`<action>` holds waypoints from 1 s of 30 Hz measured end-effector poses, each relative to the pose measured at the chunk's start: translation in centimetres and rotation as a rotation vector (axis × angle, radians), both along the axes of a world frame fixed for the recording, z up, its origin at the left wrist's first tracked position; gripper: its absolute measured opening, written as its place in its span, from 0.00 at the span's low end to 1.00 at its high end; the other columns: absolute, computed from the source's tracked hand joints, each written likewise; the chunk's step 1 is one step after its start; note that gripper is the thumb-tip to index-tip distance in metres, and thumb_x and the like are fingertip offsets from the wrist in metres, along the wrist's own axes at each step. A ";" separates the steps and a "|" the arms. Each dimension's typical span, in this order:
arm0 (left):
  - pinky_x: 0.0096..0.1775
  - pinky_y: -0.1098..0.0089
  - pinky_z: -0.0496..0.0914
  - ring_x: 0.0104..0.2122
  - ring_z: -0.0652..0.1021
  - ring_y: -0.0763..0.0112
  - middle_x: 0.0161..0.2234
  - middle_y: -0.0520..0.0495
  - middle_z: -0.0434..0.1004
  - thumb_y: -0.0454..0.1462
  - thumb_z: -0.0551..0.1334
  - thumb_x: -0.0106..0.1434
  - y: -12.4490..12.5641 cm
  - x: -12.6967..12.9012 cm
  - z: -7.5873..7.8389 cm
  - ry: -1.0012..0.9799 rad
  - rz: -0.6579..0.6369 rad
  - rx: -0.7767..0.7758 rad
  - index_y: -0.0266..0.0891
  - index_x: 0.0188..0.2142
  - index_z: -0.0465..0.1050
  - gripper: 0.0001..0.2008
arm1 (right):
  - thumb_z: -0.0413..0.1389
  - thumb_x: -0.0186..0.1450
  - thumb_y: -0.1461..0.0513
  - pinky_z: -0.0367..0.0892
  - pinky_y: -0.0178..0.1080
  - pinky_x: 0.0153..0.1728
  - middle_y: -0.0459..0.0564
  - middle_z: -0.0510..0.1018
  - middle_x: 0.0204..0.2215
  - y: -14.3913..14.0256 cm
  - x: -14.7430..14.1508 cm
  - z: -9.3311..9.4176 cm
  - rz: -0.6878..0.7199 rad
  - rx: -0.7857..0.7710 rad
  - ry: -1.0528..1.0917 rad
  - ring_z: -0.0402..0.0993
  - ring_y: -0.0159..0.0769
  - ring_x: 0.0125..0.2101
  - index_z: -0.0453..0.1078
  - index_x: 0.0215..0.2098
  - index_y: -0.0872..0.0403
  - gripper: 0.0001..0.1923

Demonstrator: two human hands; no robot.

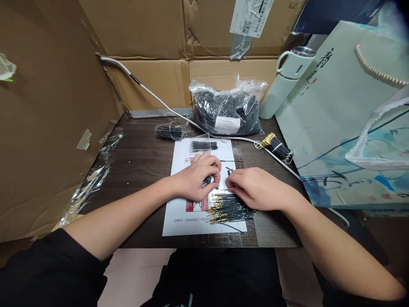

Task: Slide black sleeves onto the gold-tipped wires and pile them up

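Dark table (pixel 143 162), cardboard walls (pixel 47 128), wire bag (pixel 226 108)

Dark wood table (pixel 143 157) w/ cardboard walls (pixel 47 128) L + back; paper bag (pixel 335 128) R.

We hold the left hand (pixel 200 177) palm down, fingers curled into a closed grip. Just beside it, the right hand (pixel 255 187) lies flat, fingertips (pixel 230 182) pointing toward that grip, forearms converging.
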State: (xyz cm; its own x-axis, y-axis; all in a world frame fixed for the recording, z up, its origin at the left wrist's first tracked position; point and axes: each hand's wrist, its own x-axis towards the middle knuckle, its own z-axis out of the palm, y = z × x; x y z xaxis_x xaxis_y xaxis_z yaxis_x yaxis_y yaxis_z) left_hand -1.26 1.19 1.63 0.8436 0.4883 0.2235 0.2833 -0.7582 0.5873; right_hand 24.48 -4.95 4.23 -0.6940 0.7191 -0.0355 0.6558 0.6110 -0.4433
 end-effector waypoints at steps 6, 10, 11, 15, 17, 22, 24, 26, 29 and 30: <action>0.57 0.48 0.63 0.53 0.71 0.49 0.51 0.40 0.75 0.33 0.65 0.69 -0.2 -0.1 -0.1 0.041 -0.010 0.036 0.41 0.39 0.77 0.02 | 0.52 0.73 0.70 0.67 0.44 0.38 0.52 0.76 0.38 0.2 0.1 0.6 -0.048 0.016 0.120 0.72 0.42 0.36 0.65 0.40 0.50 0.08; 0.56 0.49 0.63 0.54 0.70 0.49 0.51 0.40 0.74 0.33 0.63 0.73 -0.3 0.0 -0.4 0.061 -0.009 0.039 0.40 0.41 0.75 0.02 | 0.51 0.72 0.72 0.70 0.50 0.46 0.55 0.75 0.41 1.0 0.9 0.4 -0.117 0.079 0.192 0.71 0.48 0.43 0.62 0.41 0.49 0.10; 0.56 0.49 0.63 0.54 0.70 0.49 0.51 0.40 0.74 0.34 0.62 0.73 -0.3 0.0 -0.4 0.067 -0.010 0.043 0.41 0.41 0.74 0.03 | 0.51 0.73 0.71 0.70 0.51 0.46 0.55 0.75 0.42 1.1 1.1 0.2 -0.130 0.077 0.195 0.71 0.49 0.43 0.62 0.41 0.49 0.10; 0.55 0.50 0.62 0.54 0.70 0.50 0.51 0.40 0.74 0.35 0.60 0.76 -0.3 0.0 -0.7 0.080 -0.010 0.055 0.41 0.41 0.72 0.04 | 0.51 0.73 0.71 0.70 0.51 0.47 0.55 0.75 0.42 1.3 1.5 -0.3 -0.136 0.028 0.183 0.71 0.49 0.44 0.62 0.42 0.49 0.09; 0.54 0.50 0.62 0.52 0.70 0.51 0.50 0.40 0.75 0.35 0.58 0.77 -0.2 0.1 -0.8 0.059 0.009 0.049 0.41 0.42 0.70 0.05 | 0.51 0.74 0.71 0.70 0.51 0.48 0.55 0.76 0.43 1.2 1.3 -0.3 -0.121 0.009 0.197 0.71 0.48 0.45 0.63 0.42 0.49 0.09; 0.50 0.54 0.65 0.45 0.72 0.57 0.41 0.44 0.76 0.35 0.57 0.76 -0.2 0.5 -0.9 -0.116 0.180 -0.017 0.42 0.40 0.68 0.05 | 0.50 0.77 0.68 0.69 0.46 0.44 0.52 0.76 0.40 0.7 0.4 0.3 -0.113 -0.095 0.259 0.71 0.43 0.39 0.63 0.40 0.49 0.08; 0.46 0.59 0.67 0.40 0.73 0.61 0.38 0.46 0.76 0.35 0.58 0.76 -0.3 0.8 -0.9 -0.224 0.268 -0.100 0.41 0.39 0.69 0.06 | 0.50 0.78 0.67 0.69 0.45 0.44 0.51 0.77 0.39 0.5 0.0 0.4 -0.109 -0.125 0.295 0.72 0.41 0.38 0.64 0.40 0.49 0.08; 0.42 0.63 0.69 0.36 0.74 0.65 0.35 0.48 0.76 0.37 0.60 0.76 -0.5 1.1 -1.1 -0.320 0.329 -0.226 0.40 0.39 0.72 0.06 | 0.51 0.78 0.66 0.69 0.45 0.45 0.51 0.78 0.40 0.3 -0.2 0.4 -0.097 -0.129 0.327 0.73 0.41 0.39 0.64 0.40 0.49 0.08; 0.40 0.66 0.71 0.35 0.76 0.68 0.36 0.48 0.79 0.39 0.65 0.74 -0.7 1.6 -1.4 -0.456 0.354 -0.434 0.39 0.40 0.76 0.06 | 0.51 0.78 0.66 0.70 0.45 0.46 0.52 0.79 0.41 0.4 -0.1 0.2 -0.093 -0.115 0.360 0.74 0.42 0.41 0.65 0.40 0.49 0.07; 0.41 0.66 0.73 0.37 0.78 0.68 0.37 0.47 0.81 0.39 0.66 0.73 -0.8 1.8 -1.5 -0.498 0.349 -0.491 0.38 0.42 0.78 0.06 | 0.51 0.78 0.66 0.69 0.45 0.46 0.52 0.79 0.42 0.4 0.0 0.2 -0.108 -0.100 0.364 0.74 0.42 0.41 0.65 0.41 0.50 0.07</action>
